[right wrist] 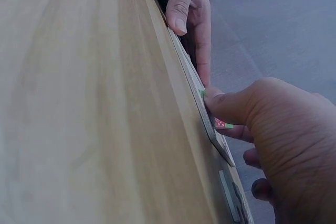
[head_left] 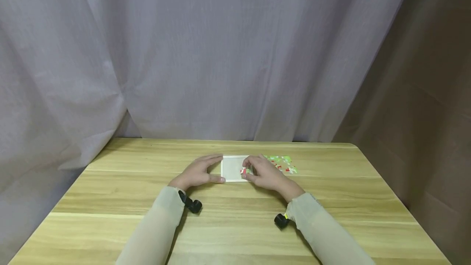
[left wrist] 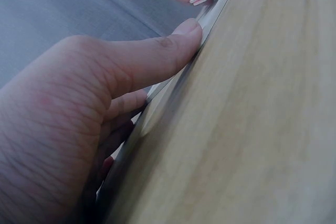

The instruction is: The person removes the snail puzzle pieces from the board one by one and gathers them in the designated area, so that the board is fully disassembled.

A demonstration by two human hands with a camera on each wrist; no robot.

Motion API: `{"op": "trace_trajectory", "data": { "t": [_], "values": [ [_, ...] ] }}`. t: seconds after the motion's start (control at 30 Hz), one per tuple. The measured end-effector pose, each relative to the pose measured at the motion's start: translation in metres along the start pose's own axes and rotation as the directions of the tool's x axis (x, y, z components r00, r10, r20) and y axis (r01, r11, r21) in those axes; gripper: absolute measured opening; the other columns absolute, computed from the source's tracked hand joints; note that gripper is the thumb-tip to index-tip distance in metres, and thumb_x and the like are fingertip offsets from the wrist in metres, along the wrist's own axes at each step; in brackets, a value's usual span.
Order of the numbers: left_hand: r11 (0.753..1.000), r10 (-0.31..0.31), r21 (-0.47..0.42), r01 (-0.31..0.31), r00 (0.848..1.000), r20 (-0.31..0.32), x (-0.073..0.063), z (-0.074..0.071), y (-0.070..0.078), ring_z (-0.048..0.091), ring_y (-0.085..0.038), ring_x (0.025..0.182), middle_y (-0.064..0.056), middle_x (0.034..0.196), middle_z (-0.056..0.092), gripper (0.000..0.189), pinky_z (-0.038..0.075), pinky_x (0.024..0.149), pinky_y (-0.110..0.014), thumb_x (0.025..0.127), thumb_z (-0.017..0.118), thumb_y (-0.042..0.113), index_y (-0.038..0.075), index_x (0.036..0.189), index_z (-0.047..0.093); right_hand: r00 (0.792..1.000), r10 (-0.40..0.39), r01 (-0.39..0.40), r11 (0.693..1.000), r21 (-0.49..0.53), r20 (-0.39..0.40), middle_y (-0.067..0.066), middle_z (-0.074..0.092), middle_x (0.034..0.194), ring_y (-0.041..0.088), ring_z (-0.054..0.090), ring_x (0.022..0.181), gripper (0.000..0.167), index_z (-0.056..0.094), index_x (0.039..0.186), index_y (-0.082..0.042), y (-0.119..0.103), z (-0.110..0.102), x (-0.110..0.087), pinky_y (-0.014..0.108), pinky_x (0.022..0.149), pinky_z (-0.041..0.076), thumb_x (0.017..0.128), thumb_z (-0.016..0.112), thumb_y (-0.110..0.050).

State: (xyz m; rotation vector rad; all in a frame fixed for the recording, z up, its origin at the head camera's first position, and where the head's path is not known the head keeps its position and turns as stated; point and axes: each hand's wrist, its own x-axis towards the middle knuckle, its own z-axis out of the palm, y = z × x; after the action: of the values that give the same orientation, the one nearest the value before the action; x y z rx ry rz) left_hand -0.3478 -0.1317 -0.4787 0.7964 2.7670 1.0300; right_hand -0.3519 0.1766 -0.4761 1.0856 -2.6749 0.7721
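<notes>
A shallow tray with a white rim [head_left: 222, 169] and pale grey floor lies flat on the table. My left hand [head_left: 196, 171] rests at its left end, thumb at the near corner and fingertips at the far corner. In the left wrist view, its straight thumb [left wrist: 152, 59] lies along the tray's edge. My right hand [head_left: 266, 174] is over the tray's right part and hides much of it. Between thumb and fingers it pinches a small jigsaw piece [head_left: 243, 171] with red, white and green on it. The right wrist view shows the piece's red dotted face [right wrist: 221, 123] close over the tray.
Several green, red and white jigsaw pieces [head_left: 287, 160] lie just right of the tray, partly behind the right hand. The wooden table [head_left: 235, 224] ends at a grey curtain [head_left: 206, 60] behind; a brown curtain [head_left: 419, 105] hangs on the right. Both wrists carry small black cameras.
</notes>
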Motion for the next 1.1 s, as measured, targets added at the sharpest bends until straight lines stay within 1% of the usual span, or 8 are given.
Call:
{"op": "trace_trajectory", "data": {
  "t": [0.07,0.13,0.23,0.33,0.5,0.7,0.9,1.1],
  "values": [
    [1.000,-0.002,0.008,0.002,1.000,0.002,0.0001,-0.0006,0.0001,0.041,-0.043,0.167,-0.013,0.179,0.046,0.094,0.029,0.138,-0.070,0.092,0.088,0.051,0.012,0.169,0.052,1.000,0.018,-0.018,1.000,0.001,0.013,0.002,0.076,0.105,0.018,0.058,0.096,0.030,0.073,0.119,-0.011,-0.0094,-0.0055,-0.0005,0.038,0.083,0.056,0.100,0.085,-0.030],
    [1.000,-0.004,0.016,0.004,1.000,0.001,0.0002,-0.0014,0.0003,0.041,-0.043,0.167,-0.013,0.179,0.046,0.094,0.029,0.138,-0.069,0.092,0.087,0.051,0.012,0.169,0.052,1.000,0.010,-0.010,1.000,-0.015,0.007,0.004,0.077,0.106,0.016,0.058,0.096,0.028,0.074,0.121,-0.009,-0.0131,-0.0068,-0.0005,0.037,0.083,0.057,0.100,0.084,-0.026],
    [1.000,-0.009,0.025,0.009,1.000,0.004,0.0004,-0.0029,0.0011,0.041,-0.042,0.167,-0.013,0.179,0.046,0.093,0.028,0.139,-0.068,0.092,0.087,0.050,0.012,0.169,0.052,0.999,-0.023,0.022,0.999,-0.035,-0.024,0.005,0.078,0.106,0.015,0.059,0.095,0.024,0.075,0.121,-0.007,-0.0139,-0.0056,-0.0004,0.040,0.082,0.058,0.101,0.081,-0.020],
    [1.000,-0.003,0.027,0.003,1.000,0.002,0.0003,-0.0030,0.0009,0.041,-0.043,0.167,-0.014,0.178,0.047,0.093,0.029,0.139,-0.068,0.092,0.088,0.050,0.011,0.169,0.052,0.999,-0.032,0.031,0.999,-0.012,-0.037,0.006,0.079,0.105,0.015,0.061,0.095,0.020,0.076,0.120,-0.007,-0.0133,-0.0047,-0.0008,0.039,0.081,0.058,0.103,0.078,-0.017],
    [1.000,-0.002,0.013,0.001,1.000,0.003,0.0001,-0.0018,0.0006,0.042,-0.042,0.167,-0.014,0.178,0.047,0.094,0.029,0.139,-0.068,0.092,0.088,0.051,0.012,0.169,0.052,1.000,0.016,-0.016,0.999,0.031,-0.019,0.004,0.079,0.104,0.017,0.064,0.096,0.015,0.078,0.120,-0.008,-0.0140,-0.0054,-0.0017,0.035,0.084,0.058,0.108,0.075,-0.017],
    [1.000,0.002,0.010,-0.002,1.000,0.003,-0.0002,-0.0004,-0.0003,0.042,-0.043,0.166,-0.014,0.178,0.047,0.094,0.029,0.138,-0.069,0.092,0.087,0.052,0.012,0.169,0.052,0.998,0.058,-0.057,0.997,0.058,-0.009,0.002,0.079,0.105,0.017,0.067,0.100,0.014,0.079,0.120,-0.011,-0.0154,-0.0061,-0.0024,0.035,0.089,0.059,0.108,0.076,-0.018],
    [1.000,0.006,0.011,-0.006,1.000,0.002,-0.0004,-0.0008,0.0001,0.042,-0.043,0.166,-0.014,0.178,0.047,0.094,0.029,0.138,-0.069,0.093,0.087,0.052,0.012,0.169,0.052,0.998,0.055,-0.052,0.995,0.086,-0.031,0.001,0.078,0.106,0.019,0.071,0.103,0.012,0.079,0.118,-0.012,-0.0145,-0.0049,-0.0029,0.040,0.094,0.062,0.108,0.077,-0.018],
    [1.000,0.009,0.015,-0.009,1.000,0.003,0.0004,-0.0004,-0.0006,0.042,-0.042,0.166,-0.014,0.178,0.047,0.093,0.029,0.138,-0.068,0.093,0.087,0.052,0.011,0.169,0.052,0.997,0.062,-0.058,0.993,0.098,-0.035,0.001,0.078,0.106,0.018,0.071,0.103,0.012,0.080,0.118,-0.012,-0.0138,-0.0047,-0.0034,0.038,0.094,0.061,0.107,0.077,-0.018]
  ]
}}
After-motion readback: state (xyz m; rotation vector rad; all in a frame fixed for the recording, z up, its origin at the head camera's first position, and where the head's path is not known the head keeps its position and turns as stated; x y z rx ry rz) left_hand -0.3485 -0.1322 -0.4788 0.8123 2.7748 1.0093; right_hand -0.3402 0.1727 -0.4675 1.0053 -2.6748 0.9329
